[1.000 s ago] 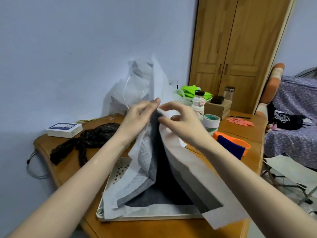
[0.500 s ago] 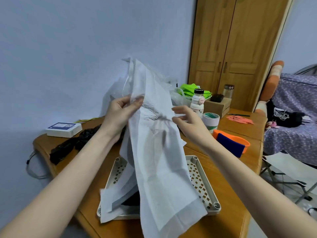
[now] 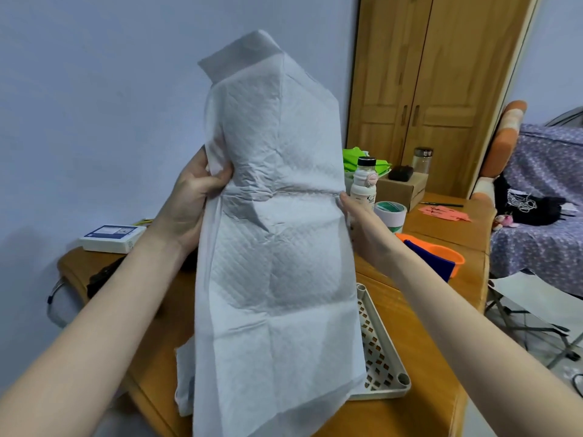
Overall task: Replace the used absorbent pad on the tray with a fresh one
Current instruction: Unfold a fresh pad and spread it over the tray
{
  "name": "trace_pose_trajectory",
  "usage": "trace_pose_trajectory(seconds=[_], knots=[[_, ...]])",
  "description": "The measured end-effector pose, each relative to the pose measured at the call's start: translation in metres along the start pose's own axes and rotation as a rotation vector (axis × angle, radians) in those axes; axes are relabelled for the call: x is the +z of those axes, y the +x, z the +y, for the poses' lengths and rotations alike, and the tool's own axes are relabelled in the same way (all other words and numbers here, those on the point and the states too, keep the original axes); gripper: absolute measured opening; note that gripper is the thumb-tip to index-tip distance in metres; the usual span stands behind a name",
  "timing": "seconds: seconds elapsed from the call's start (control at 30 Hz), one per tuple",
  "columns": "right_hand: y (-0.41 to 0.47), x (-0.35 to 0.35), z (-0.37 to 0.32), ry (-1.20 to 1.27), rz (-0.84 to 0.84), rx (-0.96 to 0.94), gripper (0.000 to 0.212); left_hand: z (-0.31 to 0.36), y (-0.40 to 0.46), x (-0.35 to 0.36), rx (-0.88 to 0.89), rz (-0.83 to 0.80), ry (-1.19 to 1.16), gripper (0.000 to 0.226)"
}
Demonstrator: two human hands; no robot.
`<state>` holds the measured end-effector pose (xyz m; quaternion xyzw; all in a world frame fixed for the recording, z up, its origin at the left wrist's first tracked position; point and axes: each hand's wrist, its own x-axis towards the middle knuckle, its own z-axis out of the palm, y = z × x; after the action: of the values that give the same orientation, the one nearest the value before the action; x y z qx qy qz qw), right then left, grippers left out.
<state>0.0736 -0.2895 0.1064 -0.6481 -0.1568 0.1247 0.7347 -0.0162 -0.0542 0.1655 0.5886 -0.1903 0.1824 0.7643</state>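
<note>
A wooden table (image 3: 419, 386) is carrying the whole job, and above it a large white quilted pad (image 3: 277, 247) is hanging upright in front of the camera, filling the middle of the view and hiding most of what lies under it. The pad is being held partly folded, its top edge creased over and its lower edge drooping down past the near side of the tray (image 3: 383, 364). That tray, a pale plastic one with a perforated floor, is sitting on the table with only its right side and near corner showing, and that part is lying bare. Whether this is the used pad or the fresh one is not clear from the view, so I judge the swap to be somewhere in the middle: a pad is up in the air, nothing is spread flat on the visible part of the tray, and laying one down is not yet done. The left hand (image 3: 189, 197) is pinching the pad's left edge, thumb in front and fingers behind. The right hand (image 3: 362, 225) is gripping the right edge, its fingers mostly hidden behind the sheet.
</note>
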Motion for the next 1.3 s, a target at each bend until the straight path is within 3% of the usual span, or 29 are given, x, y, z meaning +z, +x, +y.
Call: trace_pose_trajectory(seconds=[0.1, 0.27, 0.37, 0.53, 0.7, 1.0, 1.2, 1.3], knots=[[-0.001, 0.005, -0.005, 0.083, -0.074, -0.004, 0.091, -0.002, 0.003, -0.005, -0.016, -0.039, -0.011, 0.049], [-0.013, 0.016, -0.02, 0.062, -0.099, -0.044, 0.034, -0.005, 0.003, -0.009, -0.047, -0.042, -0.007, 0.048], [-0.016, 0.023, -0.024, 0.042, -0.062, -0.126, 0.016, -0.006, 0.004, -0.008, -0.054, 0.05, 0.05, 0.047], [-0.019, 0.025, -0.027, 0.024, 0.11, -0.193, 0.017, -0.005, 0.006, -0.005, -0.008, 0.274, 0.195, 0.043], [-0.025, 0.015, -0.041, -0.034, 0.188, -0.217, 0.015, -0.004, 0.007, -0.012, 0.114, 0.347, 0.291, 0.037], [-0.046, 0.013, -0.063, -0.095, 0.173, -0.178, 0.011, 0.001, 0.005, -0.019, 0.21, 0.319, 0.351, 0.033], [-0.061, 0.013, -0.072, -0.07, 0.033, -0.143, 0.025, 0.001, 0.005, -0.021, 0.212, 0.344, 0.384, 0.033], [-0.065, 0.009, -0.076, -0.04, 0.031, -0.097, 0.02, 0.003, 0.005, -0.024, 0.213, 0.353, 0.396, 0.03]])
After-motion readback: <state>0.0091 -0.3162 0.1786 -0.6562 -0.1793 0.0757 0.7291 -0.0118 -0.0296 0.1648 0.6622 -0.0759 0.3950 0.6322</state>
